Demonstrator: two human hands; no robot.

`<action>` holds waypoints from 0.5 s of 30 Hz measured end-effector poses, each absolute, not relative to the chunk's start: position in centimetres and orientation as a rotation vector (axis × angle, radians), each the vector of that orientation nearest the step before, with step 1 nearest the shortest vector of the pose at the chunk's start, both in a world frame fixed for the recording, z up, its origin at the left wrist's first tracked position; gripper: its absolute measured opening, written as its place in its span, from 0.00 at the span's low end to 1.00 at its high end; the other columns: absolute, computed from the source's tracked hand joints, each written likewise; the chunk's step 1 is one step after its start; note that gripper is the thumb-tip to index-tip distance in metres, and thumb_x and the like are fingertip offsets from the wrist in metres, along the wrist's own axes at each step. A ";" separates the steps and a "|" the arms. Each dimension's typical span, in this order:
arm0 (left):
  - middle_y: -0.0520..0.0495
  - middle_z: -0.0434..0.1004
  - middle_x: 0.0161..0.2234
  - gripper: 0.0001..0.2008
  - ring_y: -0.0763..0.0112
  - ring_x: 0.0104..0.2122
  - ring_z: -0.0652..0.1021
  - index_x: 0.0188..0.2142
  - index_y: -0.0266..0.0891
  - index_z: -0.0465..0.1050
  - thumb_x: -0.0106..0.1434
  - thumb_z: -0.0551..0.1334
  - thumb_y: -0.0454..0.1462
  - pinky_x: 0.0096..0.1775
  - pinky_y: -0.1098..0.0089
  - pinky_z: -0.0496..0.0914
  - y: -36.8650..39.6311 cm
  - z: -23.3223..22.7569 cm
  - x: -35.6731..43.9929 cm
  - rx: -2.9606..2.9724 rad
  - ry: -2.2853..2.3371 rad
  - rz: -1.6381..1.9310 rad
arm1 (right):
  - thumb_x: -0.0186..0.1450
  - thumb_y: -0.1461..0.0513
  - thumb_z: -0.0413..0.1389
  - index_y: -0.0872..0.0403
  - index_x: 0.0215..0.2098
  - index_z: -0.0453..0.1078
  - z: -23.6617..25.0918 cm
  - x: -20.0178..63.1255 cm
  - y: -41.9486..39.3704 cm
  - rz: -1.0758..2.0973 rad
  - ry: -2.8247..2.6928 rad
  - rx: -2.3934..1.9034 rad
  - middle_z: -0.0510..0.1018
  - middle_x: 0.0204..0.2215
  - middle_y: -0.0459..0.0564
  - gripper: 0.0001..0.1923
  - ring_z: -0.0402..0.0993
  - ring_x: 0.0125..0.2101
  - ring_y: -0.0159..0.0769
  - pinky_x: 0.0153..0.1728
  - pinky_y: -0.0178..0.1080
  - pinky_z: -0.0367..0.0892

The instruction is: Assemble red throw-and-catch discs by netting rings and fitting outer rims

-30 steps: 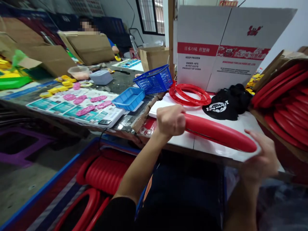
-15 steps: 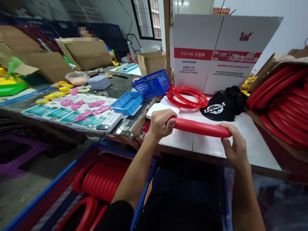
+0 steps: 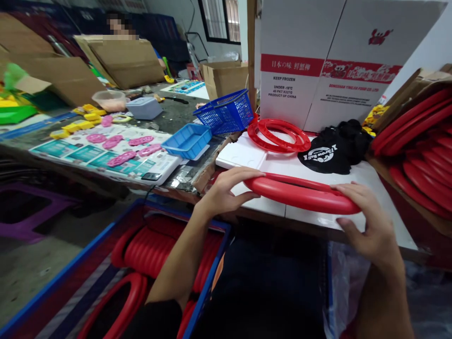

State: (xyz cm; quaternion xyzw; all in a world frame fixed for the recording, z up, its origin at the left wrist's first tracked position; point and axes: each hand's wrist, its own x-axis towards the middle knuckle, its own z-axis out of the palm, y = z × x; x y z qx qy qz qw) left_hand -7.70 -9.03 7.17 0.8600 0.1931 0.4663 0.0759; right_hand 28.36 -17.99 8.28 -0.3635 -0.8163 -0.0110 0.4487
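A ring (image 3: 300, 195) sat at the near edge of the white board (image 3: 374, 188), the left hand (image 3: 226, 190) on its left end and the right hand (image 3: 370, 226) on its right. Behind it lay stacked rings (image 3: 278, 134), with a bag (image 3: 326, 155) to their right and a printed carton (image 3: 318, 61) behind both. Left of the board were a tray (image 3: 187, 141) and a basket (image 3: 226, 113); below the left arm, a crate (image 3: 208, 263) held more rings.

Both hands, left (image 3: 226, 190) and right (image 3: 369, 221), extend forward, fingers curled.

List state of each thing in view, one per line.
left hand: holds the red ring's left edge
right hand: holds the ring's right edge
red ring: held nearly flat, low over the white board
second red ring: lying flat
blue basket: tilted
black bag: crumpled
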 end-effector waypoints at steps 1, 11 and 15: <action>0.36 0.84 0.53 0.24 0.56 0.54 0.83 0.62 0.41 0.74 0.70 0.71 0.41 0.55 0.56 0.78 -9.1 7.0 -7.2 2.585 0.547 1.417 | 0.68 0.59 0.65 0.53 0.68 0.70 8.2 27.7 -18.3 -0.122 -2.048 -0.929 0.80 0.58 0.61 0.31 0.78 0.57 0.58 0.63 0.62 0.68; 0.45 0.80 0.32 0.31 0.65 0.30 0.82 0.41 0.40 0.75 0.68 0.60 0.66 0.33 0.66 0.71 -4.8 10.3 1.7 2.735 0.920 2.046 | 0.81 0.54 0.37 0.54 0.38 0.79 13.2 25.1 -11.4 -0.673 -1.650 -1.321 0.77 0.25 0.53 0.30 0.69 0.25 0.40 0.29 0.45 0.56; 0.42 0.84 0.37 0.31 0.62 0.35 0.83 0.43 0.38 0.78 0.69 0.61 0.65 0.37 0.65 0.73 -2.9 13.1 2.6 2.701 0.818 1.752 | 0.81 0.50 0.38 0.50 0.37 0.77 17.5 23.2 -9.5 -0.751 -1.894 -1.438 0.75 0.25 0.51 0.29 0.61 0.25 0.39 0.30 0.46 0.48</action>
